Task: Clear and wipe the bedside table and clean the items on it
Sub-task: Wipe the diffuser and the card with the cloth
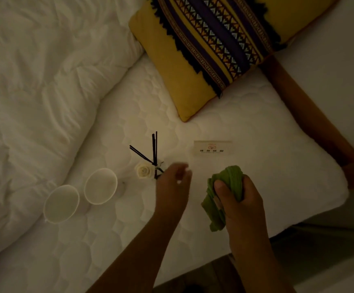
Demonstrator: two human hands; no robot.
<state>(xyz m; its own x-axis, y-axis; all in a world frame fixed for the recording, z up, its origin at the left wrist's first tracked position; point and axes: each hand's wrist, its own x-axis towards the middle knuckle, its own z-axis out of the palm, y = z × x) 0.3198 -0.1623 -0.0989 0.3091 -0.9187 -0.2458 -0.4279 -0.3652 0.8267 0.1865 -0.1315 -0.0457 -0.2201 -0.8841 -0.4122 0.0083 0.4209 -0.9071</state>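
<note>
A reed diffuser with dark sticks (pixel 154 149) and a white rose (pixel 144 170) stands on the white mattress (pixel 256 149). My left hand (pixel 175 182) hovers right beside it, blurred, its fingers apart and holding nothing. My right hand (pixel 238 199) is closed around a bunched green cloth (pixel 224 187). Two white cups (pixel 100 186) (pixel 61 203) stand upright to the left of the diffuser. A small white card with red print (pixel 213 147) lies flat beyond my hands.
A rumpled white duvet (pixel 34 92) covers the left side of the bed. A yellow cushion with a patterned purple band (pixel 203 49) lies at the head. A wooden bed frame edge (pixel 311 115) runs along the right, with floor below.
</note>
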